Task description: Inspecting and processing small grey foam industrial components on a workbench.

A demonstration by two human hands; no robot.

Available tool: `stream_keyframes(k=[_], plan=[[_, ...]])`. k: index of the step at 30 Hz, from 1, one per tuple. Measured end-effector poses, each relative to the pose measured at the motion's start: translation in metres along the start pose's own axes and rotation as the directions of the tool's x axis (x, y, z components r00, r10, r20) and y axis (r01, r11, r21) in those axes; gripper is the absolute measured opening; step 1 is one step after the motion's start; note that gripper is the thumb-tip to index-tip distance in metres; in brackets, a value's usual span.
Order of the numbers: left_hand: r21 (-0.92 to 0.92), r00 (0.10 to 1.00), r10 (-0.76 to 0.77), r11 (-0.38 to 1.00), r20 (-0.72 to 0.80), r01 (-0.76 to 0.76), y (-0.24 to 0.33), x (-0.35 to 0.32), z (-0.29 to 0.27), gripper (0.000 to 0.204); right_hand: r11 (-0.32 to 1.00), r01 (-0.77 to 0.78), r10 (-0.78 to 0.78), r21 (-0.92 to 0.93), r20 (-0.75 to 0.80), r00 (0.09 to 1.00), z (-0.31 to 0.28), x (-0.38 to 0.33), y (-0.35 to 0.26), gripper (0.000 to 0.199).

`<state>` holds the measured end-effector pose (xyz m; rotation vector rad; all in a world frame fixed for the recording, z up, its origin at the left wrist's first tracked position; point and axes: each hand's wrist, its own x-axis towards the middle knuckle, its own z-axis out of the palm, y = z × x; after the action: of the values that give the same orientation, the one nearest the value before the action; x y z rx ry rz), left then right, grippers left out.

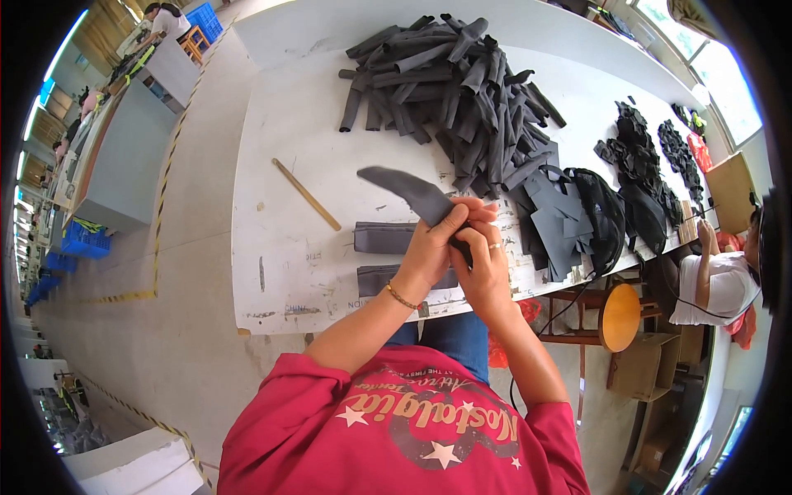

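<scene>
Both hands meet above the near edge of the long white worktable (289, 165), and every place here is told from that table. The left hand (431, 247) and the right hand (483, 256) pinch one end of a dark grey, curved strip of soft foam-like fabric (408, 191), fingers pressed together on it; its free end sticks out to the left, raised above the tabletop. The right hand wears a ring, the left wrist a thin bracelet.

On the table just under the hands lie two flat dark grey folded pieces (384, 238), one nearer the edge than the other. A slim wooden stick (306, 194) lies slantwise on the table to the left of the hands. Toward the table's far side sits a large heap of dark grey rolled strips (454, 82), and on its right part lie black cut pieces and pouches (602, 214).

Off the table's right end another person in a white shirt (722, 285) sits, with a round orange stool (620, 317) nearby.
</scene>
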<state>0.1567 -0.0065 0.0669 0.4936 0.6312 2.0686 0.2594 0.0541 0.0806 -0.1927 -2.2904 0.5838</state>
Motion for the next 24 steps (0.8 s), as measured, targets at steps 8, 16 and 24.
stream_keyframes(k=[8, 16, 24], plan=[[-0.074, 0.995, 0.056, 0.995, -0.083, -0.062, 0.014, 0.006, 0.0, 0.03, 0.999, -0.026, 0.027, -0.024, 0.054, 0.998, -0.014, -0.005, 0.007, 0.021], [-0.193, 0.985, -0.02, 0.981, -0.173, -0.014, 0.003, 0.004, -0.005, 0.031, 0.995, -0.077, 0.07, 0.063, 0.104, 0.992, -0.004, 0.005, 0.008, 0.02], [-0.271, 0.968, -0.03, 0.962, -0.251, -0.041, 0.031, 0.016, 0.001, 0.033, 0.995, 0.061, -0.047, -0.075, 0.183, 0.982, -0.038, 0.005, 0.021, 0.022]])
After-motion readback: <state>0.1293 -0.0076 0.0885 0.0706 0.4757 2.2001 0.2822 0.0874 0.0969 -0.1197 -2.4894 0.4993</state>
